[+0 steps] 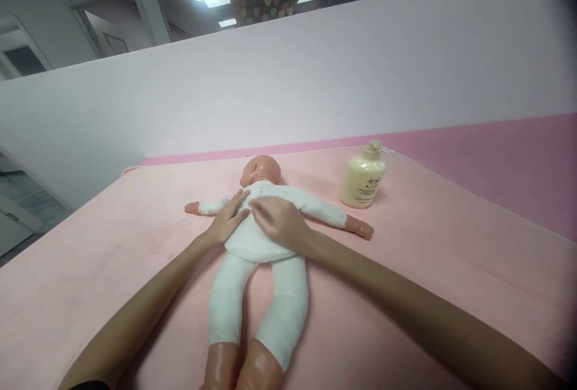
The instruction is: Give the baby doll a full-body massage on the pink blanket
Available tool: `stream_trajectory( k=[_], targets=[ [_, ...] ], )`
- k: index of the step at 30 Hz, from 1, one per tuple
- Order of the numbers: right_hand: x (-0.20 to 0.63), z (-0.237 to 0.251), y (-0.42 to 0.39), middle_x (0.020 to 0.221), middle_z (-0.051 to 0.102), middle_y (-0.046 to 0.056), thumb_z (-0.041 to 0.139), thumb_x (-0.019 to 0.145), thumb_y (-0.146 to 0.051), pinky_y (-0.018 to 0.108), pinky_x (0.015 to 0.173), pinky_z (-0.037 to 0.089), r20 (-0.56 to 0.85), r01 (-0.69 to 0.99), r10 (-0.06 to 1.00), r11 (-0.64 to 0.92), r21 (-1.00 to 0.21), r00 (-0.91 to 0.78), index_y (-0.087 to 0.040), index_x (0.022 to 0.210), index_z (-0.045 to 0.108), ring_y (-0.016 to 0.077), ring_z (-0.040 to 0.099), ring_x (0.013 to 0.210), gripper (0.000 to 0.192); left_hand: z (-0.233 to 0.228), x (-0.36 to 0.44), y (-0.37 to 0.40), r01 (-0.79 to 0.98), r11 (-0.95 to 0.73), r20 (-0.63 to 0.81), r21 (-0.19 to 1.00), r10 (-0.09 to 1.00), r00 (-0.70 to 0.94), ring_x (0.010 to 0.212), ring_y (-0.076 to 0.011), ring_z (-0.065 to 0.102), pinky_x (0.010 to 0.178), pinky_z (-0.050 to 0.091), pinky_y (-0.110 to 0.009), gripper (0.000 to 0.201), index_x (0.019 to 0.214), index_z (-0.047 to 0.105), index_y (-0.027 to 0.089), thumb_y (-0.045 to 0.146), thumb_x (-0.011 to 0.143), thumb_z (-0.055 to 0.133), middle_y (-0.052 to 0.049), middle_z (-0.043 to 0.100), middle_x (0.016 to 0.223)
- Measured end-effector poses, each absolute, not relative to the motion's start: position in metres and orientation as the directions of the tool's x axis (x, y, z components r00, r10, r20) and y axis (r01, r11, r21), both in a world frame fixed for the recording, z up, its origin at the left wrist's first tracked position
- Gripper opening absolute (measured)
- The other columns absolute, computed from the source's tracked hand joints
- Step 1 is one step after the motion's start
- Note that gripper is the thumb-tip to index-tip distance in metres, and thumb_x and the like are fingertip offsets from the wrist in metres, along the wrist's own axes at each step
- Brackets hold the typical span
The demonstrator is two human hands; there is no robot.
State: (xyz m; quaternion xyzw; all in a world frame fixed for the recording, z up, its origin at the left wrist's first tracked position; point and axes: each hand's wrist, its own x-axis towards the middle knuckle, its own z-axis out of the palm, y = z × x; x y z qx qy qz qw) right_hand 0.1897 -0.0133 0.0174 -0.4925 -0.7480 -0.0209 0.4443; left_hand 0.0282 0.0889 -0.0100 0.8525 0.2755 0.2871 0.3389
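A baby doll [259, 249] with a white cloth body lies face down on a pink towel, its bare head [264, 169] at the far end and its legs toward me. My left hand [228, 220] rests on the left side of the doll's back, fingers stretched out and thumb apart. Over the middle of the back is my right hand [282, 220], its fingers curled in and the fingertips bunched near the doll's upper back. Whether those fingertips touch or pinch the cloth is blurred. The doll's arms reach out to both sides.
A pale yellow pump bottle [363, 179] stands on the pink towel [428, 246], beyond the doll's right-hand arm. A white partition [288, 89] rises behind the table. Pink surface [496, 167] shows past the towel's right edge.
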Motion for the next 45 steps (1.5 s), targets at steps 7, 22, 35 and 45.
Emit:
stream_trajectory(
  k=[7,22,35,45],
  targets=[
    [0.219,-0.003,-0.056,0.123,0.06,0.02,0.055,0.088,-0.039,0.044,0.1,0.048,0.528,0.729,0.603,0.683,0.043,-0.597,-0.006,0.125,0.056,0.0293,0.057,0.117,0.05,0.009,0.019,0.102,0.204,-0.536,0.318,0.819,0.72,0.616,0.117,-0.0274,0.056,0.101,0.044,-0.042,0.042,0.119,0.063,0.022,0.044,0.083,0.06,-0.008,0.062,0.125],
    [0.24,0.018,-0.045,0.103,0.07,0.002,0.052,0.091,-0.039,0.034,0.082,0.055,0.446,0.657,0.885,0.414,-0.63,-0.13,-0.024,0.099,0.071,0.0202,0.066,0.096,0.025,0.037,0.033,0.061,0.354,-0.761,0.161,0.544,0.509,0.846,0.078,-0.0215,0.067,0.071,0.049,-0.031,0.02,0.094,0.075,0.023,0.032,0.082,0.061,-0.002,0.074,0.087],
    [0.233,-0.003,-0.027,0.078,0.068,0.002,0.062,0.084,-0.02,0.03,0.072,0.047,0.508,0.73,0.853,0.422,-0.537,-0.119,-0.019,0.072,0.067,0.0166,0.061,0.078,0.013,0.042,0.038,0.077,0.329,-0.836,0.346,0.438,0.495,0.797,0.104,-0.0249,0.063,0.089,0.049,-0.034,0.036,0.111,0.068,0.021,0.036,0.078,0.065,-0.004,0.069,0.114],
    [0.238,-0.01,-0.01,0.094,0.07,0.007,0.057,0.086,-0.02,0.037,0.084,0.049,0.534,0.893,0.845,0.238,-0.383,0.004,-0.017,0.087,0.07,0.0229,0.062,0.092,0.012,0.028,0.044,0.079,0.363,-0.848,0.385,0.386,0.506,0.772,0.087,-0.0207,0.069,0.08,0.051,-0.032,0.02,0.097,0.074,0.021,0.027,0.085,0.059,-0.002,0.074,0.097]
  ],
)
